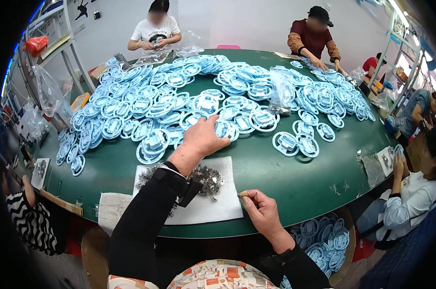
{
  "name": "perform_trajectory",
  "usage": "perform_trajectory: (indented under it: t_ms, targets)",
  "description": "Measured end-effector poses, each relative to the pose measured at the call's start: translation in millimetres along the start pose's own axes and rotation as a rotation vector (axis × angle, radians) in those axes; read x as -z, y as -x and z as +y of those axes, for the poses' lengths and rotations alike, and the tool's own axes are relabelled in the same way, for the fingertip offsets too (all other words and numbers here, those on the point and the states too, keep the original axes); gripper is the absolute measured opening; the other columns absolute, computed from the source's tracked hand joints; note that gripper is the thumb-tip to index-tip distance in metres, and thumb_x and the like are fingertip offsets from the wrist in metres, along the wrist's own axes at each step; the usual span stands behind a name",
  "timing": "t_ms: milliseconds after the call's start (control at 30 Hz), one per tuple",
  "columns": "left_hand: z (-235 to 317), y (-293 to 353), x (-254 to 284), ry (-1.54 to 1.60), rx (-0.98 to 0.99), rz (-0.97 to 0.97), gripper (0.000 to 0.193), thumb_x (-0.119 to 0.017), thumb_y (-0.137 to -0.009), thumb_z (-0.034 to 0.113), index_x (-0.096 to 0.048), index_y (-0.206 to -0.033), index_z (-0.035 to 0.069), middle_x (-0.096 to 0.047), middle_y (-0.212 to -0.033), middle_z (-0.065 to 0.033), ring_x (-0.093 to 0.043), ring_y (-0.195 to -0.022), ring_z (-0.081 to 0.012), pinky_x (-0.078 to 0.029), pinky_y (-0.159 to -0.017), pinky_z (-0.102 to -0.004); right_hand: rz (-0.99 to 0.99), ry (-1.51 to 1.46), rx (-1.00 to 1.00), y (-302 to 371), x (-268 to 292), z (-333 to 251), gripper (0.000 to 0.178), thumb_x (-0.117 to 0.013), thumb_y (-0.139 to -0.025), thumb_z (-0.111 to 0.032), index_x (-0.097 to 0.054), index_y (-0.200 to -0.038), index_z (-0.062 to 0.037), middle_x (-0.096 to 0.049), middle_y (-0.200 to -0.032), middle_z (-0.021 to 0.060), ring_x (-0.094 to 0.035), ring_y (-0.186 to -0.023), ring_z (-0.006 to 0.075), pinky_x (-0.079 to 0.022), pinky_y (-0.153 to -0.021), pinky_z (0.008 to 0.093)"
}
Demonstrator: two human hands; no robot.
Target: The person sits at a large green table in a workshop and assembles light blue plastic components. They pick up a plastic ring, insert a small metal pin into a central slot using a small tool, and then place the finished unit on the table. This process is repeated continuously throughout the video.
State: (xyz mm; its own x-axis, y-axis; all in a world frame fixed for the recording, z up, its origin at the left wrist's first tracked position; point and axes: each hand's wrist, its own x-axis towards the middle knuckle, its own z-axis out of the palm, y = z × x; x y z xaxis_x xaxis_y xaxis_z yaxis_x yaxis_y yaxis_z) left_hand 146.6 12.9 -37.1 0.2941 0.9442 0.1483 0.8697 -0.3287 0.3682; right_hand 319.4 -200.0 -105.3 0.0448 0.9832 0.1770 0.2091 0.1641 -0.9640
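Note:
My left hand point(203, 138) reaches into the pile of light blue oval plastic parts point(155, 108). Its thumb and fingers are spread around one blue part point(224, 129) at the pile's near edge; whether they grip it is not plain. By the right edge of a white mat point(227, 202), my right hand point(261, 212) is closed in a pinch. A small tan tip point(243, 193) shows at its fingertips; what it holds, if anything, is too small to name. Beneath my left forearm, small metal pieces point(208, 182) lie heaped on the mat, partly hidden.
Blue parts cover much of the green table point(295, 188). A clear plastic bag point(281, 91) stands among them. Below the table's edge at right, a box holds more blue parts point(319, 241). A folded white cloth point(113, 209) lies left of the mat. Several people work around the table.

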Motion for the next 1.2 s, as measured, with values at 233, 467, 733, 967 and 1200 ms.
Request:
perform_trajectory:
  t_ms: [233,467,733,967,1200]
  targets:
    - [-24,10,60,0.933,0.269,-0.329,0.094,-0.073,-0.083,0.054,-0.034,-0.158,0.012,-0.050,-0.145,-0.0233,-0.069,-0.101,-0.0338,-0.059,-0.083,-0.0399,0.013,-0.035,0.035,1,-2,1,0.018,-0.062,-0.100,-0.013,-0.069,-0.109,0.0009,-0.060,-0.071,-0.0018,-0.049,-0.064,0.0030,-0.041,-0.058,0.0215]
    - [10,101,70,0.374,-0.386,0.077,0.093,-0.086,-0.072,0.030,-0.042,-0.152,0.008,-0.059,-0.132,-0.0206,-0.067,-0.104,-0.0323,-0.056,-0.087,-0.0395,0.042,-0.396,-0.098,0,8,-4,0.028,-0.057,-0.106,-0.025,-0.065,-0.113,0.0011,-0.060,-0.079,-0.0023,-0.043,-0.056,0.0014,-0.032,-0.050,0.0179]
    - [26,185,59,0.090,-0.684,0.089,0.090,-0.088,-0.066,0.022,-0.049,-0.146,0.011,-0.058,-0.133,-0.0141,-0.061,-0.115,-0.0334,-0.048,-0.096,-0.0458,-0.101,-0.698,-0.297,1,-1,-41,0.029,-0.060,-0.104,-0.024,-0.061,-0.124,-0.0020,-0.064,-0.086,-0.0012,-0.052,-0.059,0.0027,-0.037,-0.050,0.0167]
    - [-1,215,44,0.838,-0.264,0.079,0.068,-0.072,-0.093,0.025,-0.042,-0.149,0.003,-0.057,-0.132,-0.0141,-0.061,-0.110,-0.0179,-0.051,-0.091,-0.0314,-0.174,-0.708,-0.372,14,-2,-41,0.025,-0.060,-0.104,-0.024,-0.062,-0.120,-0.0037,-0.064,-0.085,-0.0019,-0.054,-0.063,0.0030,-0.041,-0.054,0.0159]
    - [-11,224,17,1.380,0.131,-0.162,0.046,-0.041,-0.110,0.028,-0.043,-0.146,0.000,-0.064,-0.118,-0.0093,-0.062,-0.102,-0.0094,-0.053,-0.089,-0.0272,-0.243,-0.645,-0.382,20,-7,-33,0.025,-0.060,-0.104,-0.024,-0.062,-0.118,-0.0039,-0.064,-0.086,-0.0016,-0.054,-0.064,0.0029,-0.040,-0.054,0.0158]
